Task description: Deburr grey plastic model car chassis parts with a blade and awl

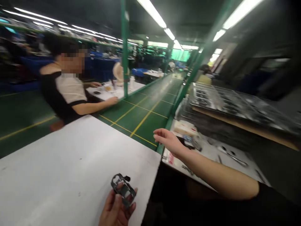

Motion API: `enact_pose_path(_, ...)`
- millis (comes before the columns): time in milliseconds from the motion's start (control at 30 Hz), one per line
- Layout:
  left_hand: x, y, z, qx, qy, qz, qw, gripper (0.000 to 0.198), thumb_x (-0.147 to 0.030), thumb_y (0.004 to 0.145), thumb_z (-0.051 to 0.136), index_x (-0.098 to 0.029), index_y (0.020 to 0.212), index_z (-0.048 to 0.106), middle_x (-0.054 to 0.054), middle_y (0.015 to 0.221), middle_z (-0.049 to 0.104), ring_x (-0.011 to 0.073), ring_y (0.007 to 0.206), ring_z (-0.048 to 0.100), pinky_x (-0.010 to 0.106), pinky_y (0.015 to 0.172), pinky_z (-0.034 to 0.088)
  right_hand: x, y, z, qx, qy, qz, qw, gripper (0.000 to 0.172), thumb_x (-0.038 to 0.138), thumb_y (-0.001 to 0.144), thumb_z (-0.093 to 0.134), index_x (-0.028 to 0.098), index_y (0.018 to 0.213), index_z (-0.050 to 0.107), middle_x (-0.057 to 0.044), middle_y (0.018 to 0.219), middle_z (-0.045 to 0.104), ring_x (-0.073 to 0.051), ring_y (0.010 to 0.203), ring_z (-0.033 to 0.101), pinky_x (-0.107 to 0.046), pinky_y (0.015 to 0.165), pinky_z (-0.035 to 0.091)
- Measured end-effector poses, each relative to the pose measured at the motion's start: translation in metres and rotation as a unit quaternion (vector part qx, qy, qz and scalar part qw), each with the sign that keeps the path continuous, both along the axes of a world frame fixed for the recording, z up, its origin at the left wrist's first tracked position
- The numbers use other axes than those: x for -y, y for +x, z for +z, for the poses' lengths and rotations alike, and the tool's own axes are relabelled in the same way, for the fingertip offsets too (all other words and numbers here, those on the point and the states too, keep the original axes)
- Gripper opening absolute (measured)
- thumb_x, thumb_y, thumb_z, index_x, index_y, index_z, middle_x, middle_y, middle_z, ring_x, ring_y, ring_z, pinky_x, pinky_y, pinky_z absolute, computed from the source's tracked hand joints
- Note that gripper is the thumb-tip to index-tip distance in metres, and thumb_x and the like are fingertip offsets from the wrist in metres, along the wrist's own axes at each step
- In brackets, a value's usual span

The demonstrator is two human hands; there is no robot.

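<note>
Between the thumb and fingers of my left hand (117, 207) is a dark grey frame-like part (123, 189) with a round opening at one end and a larger one beside it. A small black tab sticks out from its side. I hold it above the white tabletop (58, 163). My right hand (166, 139) is stretched out over the edge of the green belt (145, 110). Its fingers are extended and slightly bent, with nothing visible in them.
A co-worker (68, 84) sits at the left by another white table with a fan (118, 72). To the right, a side bench (211, 150) bears tools and small parts, below a rack of trays (235, 103). Green posts (124, 50) flank the belt.
</note>
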State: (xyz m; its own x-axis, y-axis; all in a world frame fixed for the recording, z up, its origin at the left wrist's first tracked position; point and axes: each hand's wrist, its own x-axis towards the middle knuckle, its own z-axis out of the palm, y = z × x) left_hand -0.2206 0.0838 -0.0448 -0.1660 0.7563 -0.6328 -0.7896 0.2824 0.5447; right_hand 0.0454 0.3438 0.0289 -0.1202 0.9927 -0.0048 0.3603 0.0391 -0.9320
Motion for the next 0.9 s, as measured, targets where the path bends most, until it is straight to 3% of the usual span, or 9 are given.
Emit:
enact_pose_path(100,-0.001,0.005,0.021,-0.064,0.009,-0.032,0.997,0.08,-0.066,0.057,0.119,-0.037,0.124,0.086,0.005,0.138,0.092,0.0497,0.14,0.085,0.04,0.083,0.078,0.111,0.083,0.011,0.004,-0.015,-0.025,1.0,0.04,0.064,0.094,0.094,0.025,0.103,0.089,-0.005,0.092,0.085,-0.025,0.083,0.078,-0.038,0.081,0.066)
enact_pose_path(167,0.0,0.011,0.036,-0.104,-0.001,-0.048,0.993,0.082,-0.067,0.054,0.119,-0.034,0.121,0.087,0.006,0.134,0.093,0.0504,0.137,0.086,0.04,0.082,0.08,0.175,0.127,0.011,0.007,-0.028,-0.067,0.997,0.039,0.064,0.093,0.094,0.025,0.098,0.09,-0.005,0.089,0.084,-0.026,0.084,0.078,-0.039,0.083,0.065)
enact_pose_path(267,0.005,0.027,0.056,-0.173,-0.009,-0.09,0.981,0.083,-0.065,0.052,0.12,-0.03,0.12,0.089,0.007,0.133,0.092,0.0462,0.126,0.089,0.04,0.083,0.082,0.246,0.183,-0.002,-0.003,-0.055,-0.144,0.988,0.042,0.067,0.095,0.09,0.025,0.098,0.09,-0.006,0.087,0.084,-0.026,0.079,0.077,-0.039,0.077,0.064)
enact_pose_path(333,0.007,0.045,0.066,-0.222,0.005,-0.132,0.966,0.082,-0.065,0.06,0.119,-0.027,0.126,0.089,0.009,0.14,0.09,0.0409,0.124,0.089,0.038,0.088,0.082,0.279,0.217,-0.015,-0.014,-0.064,-0.204,0.977,0.048,0.073,0.095,0.088,0.025,0.099,0.09,-0.007,0.086,0.084,-0.027,0.077,0.077,-0.04,0.075,0.063)
enact_pose_path(500,-0.013,0.126,0.089,-0.275,0.054,-0.283,0.917,0.082,-0.059,0.075,0.113,-0.017,0.139,0.085,0.016,0.133,0.089,0.0341,0.114,0.089,0.038,0.088,0.079,0.332,0.297,-0.031,-0.043,-0.058,-0.326,0.942,0.062,0.084,0.086,0.092,0.024,0.101,0.091,-0.007,0.081,0.08,-0.027,0.077,0.072,-0.041,0.077,0.06)
enact_pose_path(567,-0.035,0.173,0.098,-0.302,0.099,-0.381,0.868,0.07,-0.056,0.088,0.104,-0.016,0.142,0.084,0.015,0.124,0.089,0.031,0.107,0.089,0.038,0.086,0.078,0.348,0.323,-0.03,-0.055,-0.05,-0.355,0.932,0.062,0.083,0.084,0.095,0.024,0.103,0.092,-0.008,0.084,0.08,-0.027,0.08,0.072,-0.042,0.08,0.061)
enact_pose_path(633,-0.066,0.226,0.105,-0.34,0.129,-0.435,0.824,0.049,-0.049,0.098,0.095,-0.015,0.132,0.085,0.013,0.111,0.087,0.0263,0.096,0.087,0.033,0.075,0.073,0.362,0.343,-0.031,-0.07,-0.039,-0.38,0.921,0.063,0.083,0.082,0.096,0.024,0.103,0.092,-0.009,0.086,0.081,-0.028,0.082,0.072,-0.042,0.08,0.062)
enact_pose_path(767,-0.138,0.326,0.104,-0.394,0.14,-0.465,0.78,0.028,-0.037,0.11,0.086,-0.015,0.126,0.08,0.009,0.104,0.085,0.0195,0.083,0.082,0.027,0.065,0.065,0.386,0.362,-0.044,-0.102,-0.029,-0.425,0.899,0.065,0.084,0.078,0.097,0.024,0.103,0.092,-0.011,0.087,0.081,-0.029,0.08,0.072,-0.042,0.072,0.062)
enact_pose_path(900,-0.192,0.395,0.088,-0.475,0.136,-0.459,0.738,0.034,-0.043,0.116,0.082,-0.017,0.137,0.078,0.01,0.129,0.082,0.0237,0.105,0.082,0.042,0.091,0.074,0.402,0.365,-0.065,-0.119,-0.034,-0.443,0.888,0.061,0.081,0.079,0.096,0.025,0.1,0.092,-0.011,0.084,0.08,-0.029,0.075,0.072,-0.041,0.066,0.061)
